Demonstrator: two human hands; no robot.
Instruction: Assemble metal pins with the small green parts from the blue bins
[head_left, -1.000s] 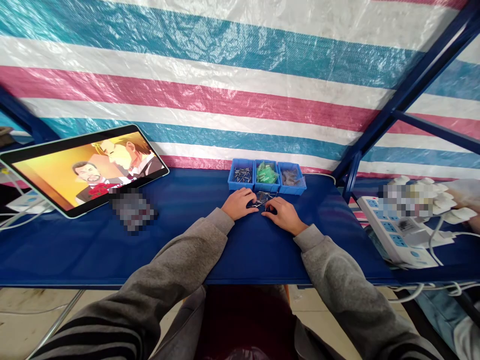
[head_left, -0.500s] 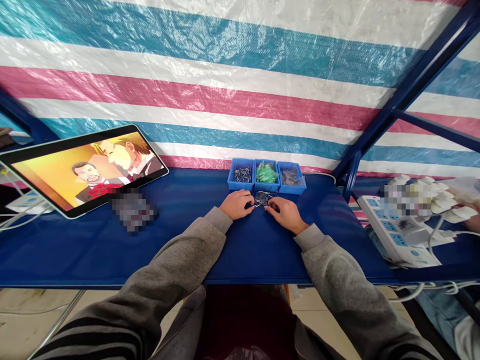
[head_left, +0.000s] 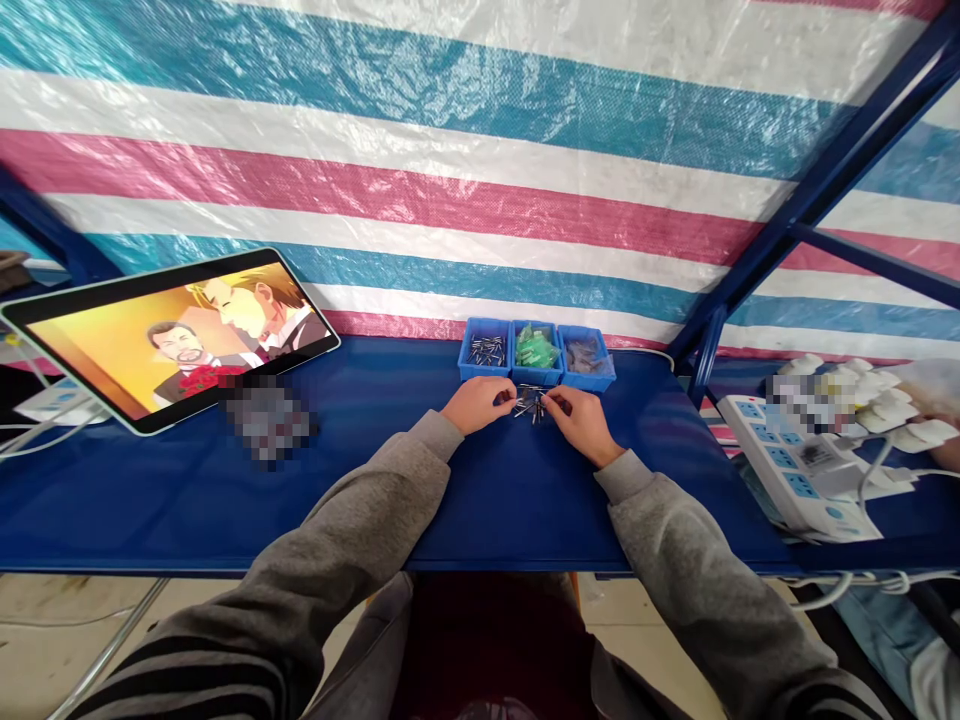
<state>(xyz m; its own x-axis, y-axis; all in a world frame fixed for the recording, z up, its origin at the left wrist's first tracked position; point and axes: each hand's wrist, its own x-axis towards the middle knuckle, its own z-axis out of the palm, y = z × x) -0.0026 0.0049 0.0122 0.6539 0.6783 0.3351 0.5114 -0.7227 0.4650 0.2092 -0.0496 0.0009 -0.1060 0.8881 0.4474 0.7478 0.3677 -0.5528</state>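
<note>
A small loose pile of thin, dark and silvery screw-like metal pieces [head_left: 532,408] lies on the blue tabletop between my hands. My left hand [head_left: 480,404] rests at the left side of the pile, thumb and forefinger pinched together at its edge. On the right side, my right hand [head_left: 583,422] is curled, with its fingertips pinched at the pieces. Anything held in either pinch is too small to make out. Just behind the pile stand three blue bins: one with similar metal pieces [head_left: 487,350], one with green bagged pieces [head_left: 535,348], one with greyish clear bags [head_left: 585,354].
A tablet [head_left: 180,340] playing a cartoon leans at the left, with a blurred dark item [head_left: 270,420] before it. Power strips [head_left: 787,460] with plugs and cables sit at the right, beside a blue metal frame [head_left: 750,270]. A striped tarp [head_left: 450,200] hangs behind.
My hands have moved slightly apart, showing more of the metal pieces, which now lie spread differently. My right hand has shifted a little to the right. The view has moved slightly.
</note>
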